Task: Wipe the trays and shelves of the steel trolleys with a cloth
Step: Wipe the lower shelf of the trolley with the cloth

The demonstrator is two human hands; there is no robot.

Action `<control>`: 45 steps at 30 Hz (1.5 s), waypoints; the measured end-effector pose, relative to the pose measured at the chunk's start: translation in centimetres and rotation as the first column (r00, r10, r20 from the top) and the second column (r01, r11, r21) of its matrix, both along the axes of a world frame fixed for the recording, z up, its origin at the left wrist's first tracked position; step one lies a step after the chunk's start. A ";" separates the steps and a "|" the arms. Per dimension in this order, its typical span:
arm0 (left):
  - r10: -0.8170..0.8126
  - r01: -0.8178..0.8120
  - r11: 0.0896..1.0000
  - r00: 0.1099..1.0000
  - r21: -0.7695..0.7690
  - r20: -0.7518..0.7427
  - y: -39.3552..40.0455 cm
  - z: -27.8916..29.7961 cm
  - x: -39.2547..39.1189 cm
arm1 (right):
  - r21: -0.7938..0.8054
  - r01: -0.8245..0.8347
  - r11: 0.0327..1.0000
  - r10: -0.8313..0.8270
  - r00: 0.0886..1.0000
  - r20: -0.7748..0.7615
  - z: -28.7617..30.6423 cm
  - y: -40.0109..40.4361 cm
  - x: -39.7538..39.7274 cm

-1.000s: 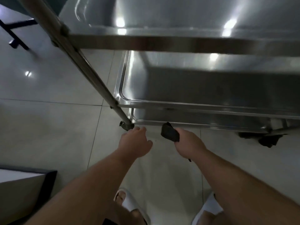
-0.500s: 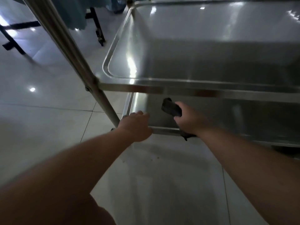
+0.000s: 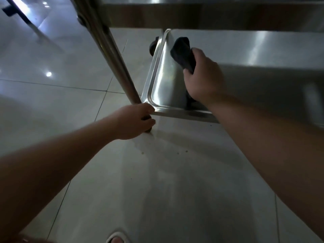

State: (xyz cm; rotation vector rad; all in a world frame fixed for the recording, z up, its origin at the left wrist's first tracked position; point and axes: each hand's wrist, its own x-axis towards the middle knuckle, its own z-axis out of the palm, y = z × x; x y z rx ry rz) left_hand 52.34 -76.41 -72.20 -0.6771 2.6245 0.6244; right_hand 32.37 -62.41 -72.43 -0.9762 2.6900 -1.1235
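Now inside the tray, right hand is gripping cloth; left hand is clasping its near-left corner.

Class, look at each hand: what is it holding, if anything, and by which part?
The right hand grips the dark cloth by its near end, over the bottom tray. The left hand holds the tray's near left corner.

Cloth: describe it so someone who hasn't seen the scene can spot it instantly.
Start at the steel trolley's lowest tray, just above the tiled floor. Over its left end, the right hand grips a crumpled dark cloth against the tray's surface. It is the only soft, matte black thing among shiny metal.
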 end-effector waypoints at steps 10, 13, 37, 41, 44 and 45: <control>0.447 -0.407 0.893 0.849 0.191 -0.283 -3.8 -2.4 0.6 | 0.337 -0.440 0.832 0.397 0.898 0.191 -7.6 -6.0 5.9; 0.552 -0.400 0.828 0.704 0.394 -0.446 -3.2 -2.5 -1.3 | 0.378 -0.488 0.787 0.486 0.867 0.109 -8.3 -4.5 5.9; 0.654 -0.225 0.732 0.496 0.643 -0.571 -3.0 -5.0 -2.9 | 0.565 -0.508 0.650 0.593 0.804 0.041 -8.0 -4.7 -2.4; 0.642 -0.198 0.743 0.482 0.640 -0.597 -3.2 -5.3 -3.0 | 0.605 -0.232 0.762 0.295 0.955 -0.006 -8.1 -8.5 -9.1; 0.642 -0.184 0.737 0.491 0.650 -0.589 -3.3 -5.4 -3.1 | 0.628 -0.109 0.770 0.085 0.994 0.069 -7.7 -12.5 -12.6; 0.643 -0.183 0.736 0.493 0.652 -0.587 -3.4 -5.5 -3.1 | 0.636 -0.102 0.765 0.054 0.994 0.094 -7.5 -13.7 -13.0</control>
